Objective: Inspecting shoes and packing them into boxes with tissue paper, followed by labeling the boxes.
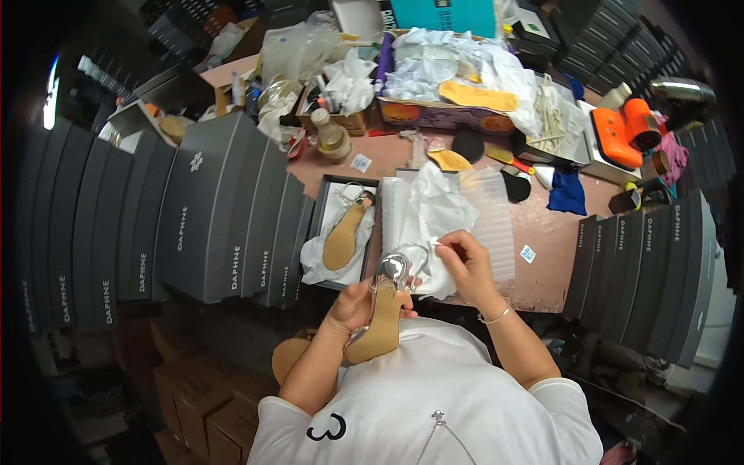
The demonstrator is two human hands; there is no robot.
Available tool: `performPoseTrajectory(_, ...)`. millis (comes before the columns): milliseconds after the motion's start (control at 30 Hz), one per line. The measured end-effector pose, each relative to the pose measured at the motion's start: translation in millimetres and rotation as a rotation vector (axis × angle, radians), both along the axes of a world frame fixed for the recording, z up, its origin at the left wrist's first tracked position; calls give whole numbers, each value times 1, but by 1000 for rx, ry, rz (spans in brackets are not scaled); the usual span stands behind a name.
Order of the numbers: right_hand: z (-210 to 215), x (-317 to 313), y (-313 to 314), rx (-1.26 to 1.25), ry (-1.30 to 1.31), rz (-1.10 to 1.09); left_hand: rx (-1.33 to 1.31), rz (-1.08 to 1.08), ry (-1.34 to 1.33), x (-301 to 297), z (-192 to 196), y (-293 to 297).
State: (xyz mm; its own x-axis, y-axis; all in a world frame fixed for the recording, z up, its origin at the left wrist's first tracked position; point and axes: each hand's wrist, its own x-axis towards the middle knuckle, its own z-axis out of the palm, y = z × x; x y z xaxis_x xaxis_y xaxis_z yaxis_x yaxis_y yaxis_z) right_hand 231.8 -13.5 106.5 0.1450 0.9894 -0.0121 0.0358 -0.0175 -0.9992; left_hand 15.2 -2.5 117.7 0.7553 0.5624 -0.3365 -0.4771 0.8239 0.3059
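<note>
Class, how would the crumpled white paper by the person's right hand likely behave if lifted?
The white paper is probably floppy, given its loose creases. Its sheet looks thin, so it is likely light for its size.

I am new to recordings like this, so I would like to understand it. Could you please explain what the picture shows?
There is no machine here: a person works with two bare hands. The single picture comes from a wide fisheye camera on the person's head, looking down, so straight edges bend. The left hand holds a silvery sandal with a beige sole. The right hand has thumb and finger close together beside white paper; whether it pinches any is unclear. On the pinkish table, an open box holds a second sandal. Dark grey boxes stand on both sides.
</note>
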Motion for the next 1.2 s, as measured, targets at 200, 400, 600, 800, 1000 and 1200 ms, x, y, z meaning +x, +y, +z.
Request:
performPoseTrajectory(200, -29, 18, -31, -232, 93, 76, -118, 330, 352, -22, -46, 20)
performPoseTrajectory(400, -16, -6, -53, -341, 162, 249, -41, 443, 501, -1, -29, 15)
performPoseTrajectory(600, 4, -36, -30, 103, -97, 388, -42, 383, 510, 15, -30, 7)
performPoseTrajectory(800, 15, -13, -6, 234, -353, 159, -118, 278, 299, 13, -46, 3)
performPoseTrajectory(1000, 40, 127, 52, 237, -1024, -222, -22, 151, 169, 16, -27, 15)
performPoseTrajectory(1200, 71, 59, 29, -137, -418, 526, 404, 49, 342, 23, -22, 15)
